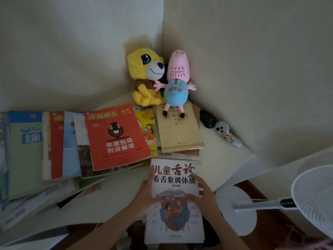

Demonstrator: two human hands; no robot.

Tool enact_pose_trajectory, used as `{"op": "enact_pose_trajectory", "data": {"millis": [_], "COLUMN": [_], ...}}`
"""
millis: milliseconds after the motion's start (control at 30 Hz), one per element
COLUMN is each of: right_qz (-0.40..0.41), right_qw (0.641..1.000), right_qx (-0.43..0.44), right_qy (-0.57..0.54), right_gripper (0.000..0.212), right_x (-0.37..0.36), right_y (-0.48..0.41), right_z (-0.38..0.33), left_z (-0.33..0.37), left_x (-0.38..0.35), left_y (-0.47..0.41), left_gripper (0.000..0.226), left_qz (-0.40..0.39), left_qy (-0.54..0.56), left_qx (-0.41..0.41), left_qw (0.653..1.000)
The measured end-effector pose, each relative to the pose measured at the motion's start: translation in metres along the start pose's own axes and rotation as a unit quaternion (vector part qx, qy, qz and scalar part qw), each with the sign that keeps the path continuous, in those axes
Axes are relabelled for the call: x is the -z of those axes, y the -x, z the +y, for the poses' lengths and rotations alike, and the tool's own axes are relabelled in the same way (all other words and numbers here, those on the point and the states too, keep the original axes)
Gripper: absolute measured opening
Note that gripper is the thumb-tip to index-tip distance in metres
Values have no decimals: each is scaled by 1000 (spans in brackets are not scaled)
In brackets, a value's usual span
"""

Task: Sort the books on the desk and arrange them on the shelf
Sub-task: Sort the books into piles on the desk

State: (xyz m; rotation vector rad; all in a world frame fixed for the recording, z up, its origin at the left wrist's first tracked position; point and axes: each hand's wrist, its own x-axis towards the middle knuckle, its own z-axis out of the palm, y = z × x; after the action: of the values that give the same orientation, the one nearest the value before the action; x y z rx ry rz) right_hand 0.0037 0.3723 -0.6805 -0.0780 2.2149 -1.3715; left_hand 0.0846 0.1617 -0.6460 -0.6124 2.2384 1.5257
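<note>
**A:** Where is the book they're working on?

**B:** The white book (174, 222) sits between the two hands, with its lower part past the near edge of the desk (115, 195). The left hand (146, 193) grips its left edge and the right hand (204, 193) its right edge. The thumbs lie on the cover and the fingers curl round the sides. I can't tell whether it rests on the desk or is lifted.

**A:** Which way does it run?

**B:** Its long axis points straight away from the person, title end far, bottom end near the body. Both hands hold the upper half, about level, so neither is nearer.

**A:** And the other books?

**B:** They lie beyond the hands. A red magazine (117, 136) tops a fanned row ahead and to the left of the left hand. A tan book (178, 130) lies ahead of the right hand, with a pink plush toy (177, 78) sitting on it (that toy would have to come off first, I'd judge).

**A:** The shelf?

**B:** It's not in view, so I can't say which way the book must go. A fan (313, 201) stands near the right hand, on its outer side, so I'd judge a swing that way risky.
</note>
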Motion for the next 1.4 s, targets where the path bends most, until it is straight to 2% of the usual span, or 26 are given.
{"op": "enact_pose_trajectory", "data": {"millis": [200,333,467,767,933,1100,1400], "right_qz": [-8,-6,-8,-5,-13,-27,-25], "right_qw": [999,990,993,990,983,978,955], "right_qx": [10,24,1,-19,-7,0,12], "right_qy": [47,137,115,143,182,205,296], "right_gripper": [64,69,73,85,87,85,83], "right_x": [-2,-7,-14,-29,-28,-25,-20], "right_y": [4,3,5,11,9,8,9], "right_z": [-4,-3,-9,-10,-16,-20,-26], "left_z": [-8,-11,-7,-4,-1,-5,12], "left_x": [-8,-6,-6,2,10,17,11], "left_y": [1,-3,-3,-3,-3,-3,1], "left_gripper": [122,126,127,130,126,129,127], "left_qz": [23,56,59,63,39,7,7], "left_qy": [-38,-68,-71,-106,-257,-180,-230], "left_qx": [8,14,30,54,81,84,94], "left_qw": [999,996,995,991,962,980,968]}}
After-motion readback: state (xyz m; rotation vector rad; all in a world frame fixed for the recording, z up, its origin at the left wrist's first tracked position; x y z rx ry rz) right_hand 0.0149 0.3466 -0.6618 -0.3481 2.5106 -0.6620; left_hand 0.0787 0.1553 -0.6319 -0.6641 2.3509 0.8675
